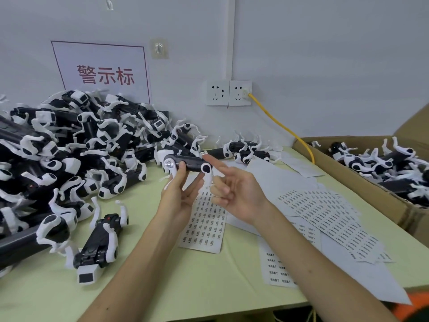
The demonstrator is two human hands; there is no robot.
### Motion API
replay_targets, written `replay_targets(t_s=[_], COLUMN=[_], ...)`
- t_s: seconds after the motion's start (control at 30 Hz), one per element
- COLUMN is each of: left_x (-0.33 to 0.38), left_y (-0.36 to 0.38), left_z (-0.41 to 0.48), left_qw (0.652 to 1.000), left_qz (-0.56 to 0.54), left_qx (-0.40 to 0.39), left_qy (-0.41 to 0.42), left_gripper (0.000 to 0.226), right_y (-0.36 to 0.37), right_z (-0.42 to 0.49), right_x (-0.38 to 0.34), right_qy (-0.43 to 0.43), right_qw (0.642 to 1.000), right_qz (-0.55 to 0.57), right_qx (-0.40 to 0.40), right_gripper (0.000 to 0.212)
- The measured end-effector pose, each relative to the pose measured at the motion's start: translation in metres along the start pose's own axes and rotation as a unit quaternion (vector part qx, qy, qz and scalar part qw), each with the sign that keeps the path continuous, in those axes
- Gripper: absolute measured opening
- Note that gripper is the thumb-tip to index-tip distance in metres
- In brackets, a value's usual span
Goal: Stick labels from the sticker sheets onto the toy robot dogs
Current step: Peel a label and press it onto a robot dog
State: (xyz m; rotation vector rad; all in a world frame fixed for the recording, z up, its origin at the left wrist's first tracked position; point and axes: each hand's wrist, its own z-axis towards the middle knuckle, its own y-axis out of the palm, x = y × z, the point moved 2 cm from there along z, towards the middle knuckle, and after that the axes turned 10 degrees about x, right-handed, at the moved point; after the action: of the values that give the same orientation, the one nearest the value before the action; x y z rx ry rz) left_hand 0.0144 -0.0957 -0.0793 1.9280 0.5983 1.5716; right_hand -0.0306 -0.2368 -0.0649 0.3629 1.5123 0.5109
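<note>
The left hand [180, 194] grips 1 toy dog [188, 164] in the air, and the right hand [234, 190] carries a label [204, 153] on 1 straight fingertip, just beside it. A big pile of dogs [69, 147] waits, so much seems left

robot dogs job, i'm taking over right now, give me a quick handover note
Left hand grips one dog above the table.
Right hand: index finger straight, tip at one end of that dog, with what looks like a small label on it, not yet pressed flat.
Sticker sheets lie under and to the right of the hands, with many labels left.
Big pile on the left is probably unlabelled. Dogs in the cardboard box on the right are probably done.
Left to do: stick this label, box the dog, work through the pile.
</note>
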Motion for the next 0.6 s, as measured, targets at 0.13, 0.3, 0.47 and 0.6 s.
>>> replay_targets(t_s=[0.13, 0.3, 0.47, 0.6], left_x=[0.001, 0.001, 0.002, 0.002], left_y=[0.000, -0.002, -0.001, -0.002], left_z=[0.000, 0.004, 0.002, 0.004], left_qw=[1.000, 0.999, 0.999, 1.000], left_qz=[-0.010, -0.008, 0.004, -0.017], left_qx=[-0.008, -0.035, -0.032, 0.011], left_qy=[-0.001, -0.019, -0.007, 0.003], left_gripper=[0.077, 0.091, 0.086, 0.080], right_y=[0.011, 0.017, 0.017, 0.018], right_z=[-0.003, -0.004, -0.003, -0.003], right_x=[0.013, 0.020, 0.022, 0.025], right_qy=[0.014, 0.025, 0.027, 0.034], right_qw=[0.998, 0.995, 0.996, 0.996], right_qz=[-0.060, -0.089, -0.078, -0.076], right_qx=[-0.028, -0.024, -0.028, -0.031], right_gripper=[0.048, 0.052, 0.051, 0.051])
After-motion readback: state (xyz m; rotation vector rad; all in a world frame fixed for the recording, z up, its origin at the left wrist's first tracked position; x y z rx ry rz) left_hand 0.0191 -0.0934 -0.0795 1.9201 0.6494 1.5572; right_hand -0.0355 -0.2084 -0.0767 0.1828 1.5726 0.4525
